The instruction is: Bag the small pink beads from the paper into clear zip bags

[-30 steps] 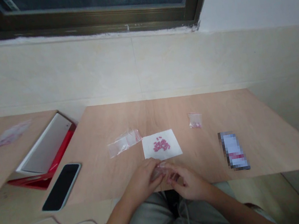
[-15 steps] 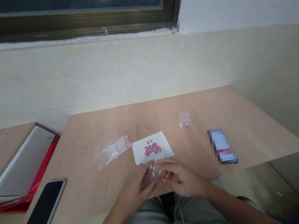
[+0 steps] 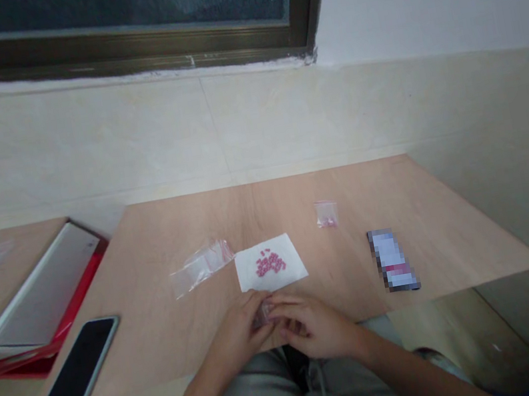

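the left hand [image 3: 235,328] and right hand [image 3: 320,325] pinch a clear bag [image 3: 261,316] just nearside of the paper [image 3: 249,283]; pink beads [image 3: 269,263] lie on the paper, ahead of both, roughly equally near.

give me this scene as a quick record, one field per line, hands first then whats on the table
left hand: holding a small clear bag
right hand: fingers at the same bag, grip partly hidden
surface: wooden table
just beyond hands: white paper with a cluster of pink pieces
left of paper: flat clear plastic packaging
beyond paper, to right: small bag with pink contents
far left: phone, dark screen
right: pixelated phone-like device, screen unreadable
piece count: cannot tell
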The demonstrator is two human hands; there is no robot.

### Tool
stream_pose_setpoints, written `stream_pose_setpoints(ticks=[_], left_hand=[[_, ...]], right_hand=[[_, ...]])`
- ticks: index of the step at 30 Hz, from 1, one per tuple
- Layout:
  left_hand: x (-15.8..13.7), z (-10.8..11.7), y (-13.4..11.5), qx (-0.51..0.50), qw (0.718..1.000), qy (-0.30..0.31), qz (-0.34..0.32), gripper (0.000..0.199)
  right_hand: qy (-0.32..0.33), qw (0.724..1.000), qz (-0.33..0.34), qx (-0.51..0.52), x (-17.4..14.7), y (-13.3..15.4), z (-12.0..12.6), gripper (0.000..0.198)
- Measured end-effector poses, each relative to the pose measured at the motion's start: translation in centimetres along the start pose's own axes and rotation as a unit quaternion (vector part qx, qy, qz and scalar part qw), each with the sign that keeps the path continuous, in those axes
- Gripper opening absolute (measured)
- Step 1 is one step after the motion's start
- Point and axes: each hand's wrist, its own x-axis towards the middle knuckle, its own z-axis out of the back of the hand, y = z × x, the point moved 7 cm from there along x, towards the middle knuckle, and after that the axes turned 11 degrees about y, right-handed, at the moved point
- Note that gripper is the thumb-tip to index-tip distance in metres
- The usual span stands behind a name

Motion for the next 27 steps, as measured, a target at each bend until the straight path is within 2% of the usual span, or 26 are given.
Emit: stream_pose_setpoints(ticks=[6, 10, 14, 17, 23, 27], left_hand=[[-0.1, 0.4, 1.4, 0.031, 0.998, -0.054, 0.027, 0.028], [0.0, 0.5, 2.1, 0.068, 0.994, -0.074, 0.040, 0.033], [0.2, 0.6, 2.0, 0.100, 0.990, -0.090, 0.034, 0.034], [0.4, 0.3, 2.1, 0.104, 0.988, -0.109, 0.025, 0.034], [-0.1, -0.8, 4.1, 0.075, 0.981, -0.169, 0.051, 0.039], [-0.3, -1.2, 4.7, 0.058, 0.979, -0.187, 0.055, 0.039]], right_hand=[[-0.060, 0.996, -0.026, -0.053, -0.2, -1.8, 2.7, 0.036], [-0.136, 0.978, -0.107, -0.115, -1.1, -5.0, 6.4, 0.022], [-0.163, 0.966, -0.166, -0.112, -2.0, -7.7, 8.9, 0.021], [-0.157, 0.965, -0.171, -0.120, -1.4, -8.1, 9.1, 0.022], [-0.115, 0.962, -0.133, -0.208, 2.4, -6.9, 7.0, 0.019], [-0.106, 0.955, -0.150, -0.234, 3.6, -7.6, 6.1, 0.018]])
